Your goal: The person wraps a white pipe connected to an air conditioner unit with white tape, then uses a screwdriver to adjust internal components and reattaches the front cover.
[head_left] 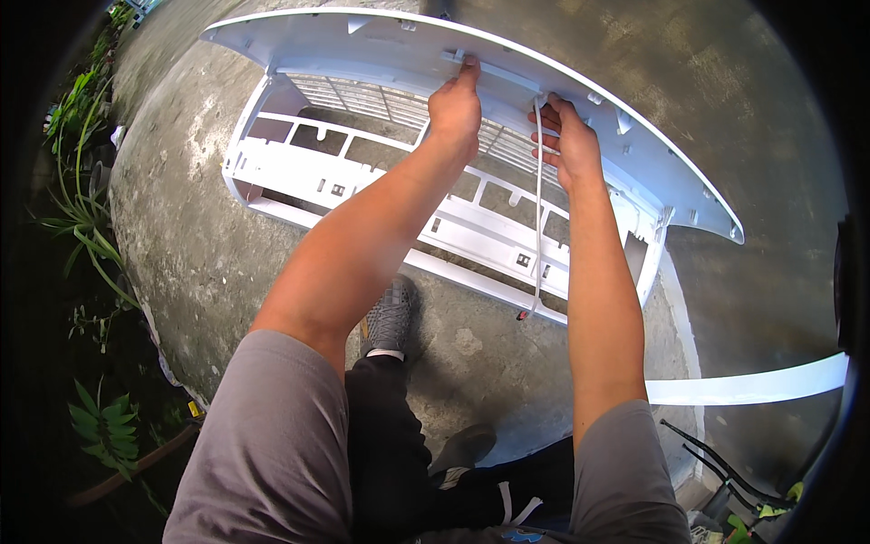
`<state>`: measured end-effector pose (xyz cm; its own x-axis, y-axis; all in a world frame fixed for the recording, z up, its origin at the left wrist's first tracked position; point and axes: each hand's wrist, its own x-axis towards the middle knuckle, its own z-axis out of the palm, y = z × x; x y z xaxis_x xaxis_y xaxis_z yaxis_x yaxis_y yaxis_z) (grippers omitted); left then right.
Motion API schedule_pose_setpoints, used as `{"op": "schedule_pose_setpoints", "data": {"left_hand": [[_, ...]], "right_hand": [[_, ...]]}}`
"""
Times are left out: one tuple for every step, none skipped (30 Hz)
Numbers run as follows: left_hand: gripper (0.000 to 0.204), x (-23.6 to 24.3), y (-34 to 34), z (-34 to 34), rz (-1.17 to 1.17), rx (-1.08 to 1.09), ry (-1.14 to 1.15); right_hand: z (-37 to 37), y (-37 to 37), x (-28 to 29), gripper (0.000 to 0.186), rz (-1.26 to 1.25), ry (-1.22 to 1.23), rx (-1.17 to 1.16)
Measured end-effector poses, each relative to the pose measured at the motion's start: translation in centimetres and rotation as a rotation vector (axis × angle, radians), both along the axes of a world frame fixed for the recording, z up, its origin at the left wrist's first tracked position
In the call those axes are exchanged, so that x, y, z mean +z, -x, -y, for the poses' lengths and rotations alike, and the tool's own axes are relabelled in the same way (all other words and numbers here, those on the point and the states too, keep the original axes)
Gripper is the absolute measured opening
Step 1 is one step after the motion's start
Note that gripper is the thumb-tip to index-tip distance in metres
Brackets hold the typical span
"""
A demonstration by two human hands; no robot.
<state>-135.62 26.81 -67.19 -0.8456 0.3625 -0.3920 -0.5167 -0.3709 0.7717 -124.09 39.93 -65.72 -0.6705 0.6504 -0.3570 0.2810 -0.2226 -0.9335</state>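
A white plastic air conditioner front housing (453, 234) lies on the concrete, its long curved front panel (399, 50) tilted up along the far side. My left hand (455, 107) reaches to the panel's inner face; its fingers are closed, with a fingertip at the left end of a narrow white strip (507, 74) there. At the strip's right end, my right hand (569, 140) pinches the end of a white cable (538, 208), its other fingers loosely bent. The cable hangs across the housing's frame to a small red-and-black end (523, 315) near the front edge. My fingers partly hide the cable's upper end.
Beneath the housing is a rounded concrete slab (181, 208). Green plants (86, 218) line its left side. A white strip (752, 385) stretches in from the right, above black cables (725, 467). My shoe (391, 317) stands near the housing's front edge.
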Motion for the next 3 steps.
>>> {"op": "schedule_pose_setpoints", "data": {"left_hand": [[0.074,-0.26,0.11,-0.06,-0.018,-0.013,-0.003],[0.076,-0.51,0.20,-0.05,-0.028,-0.027,-0.010],[0.079,-0.74,0.31,0.02,-0.033,-0.043,-0.015]], "right_hand": [[-0.01,-0.01,-0.03,0.054,-0.004,-0.001,0.007],[0.03,-0.02,-0.11,0.054,-0.008,-0.004,0.014],[0.06,-0.03,-0.18,0.054,-0.008,-0.001,0.015]]}}
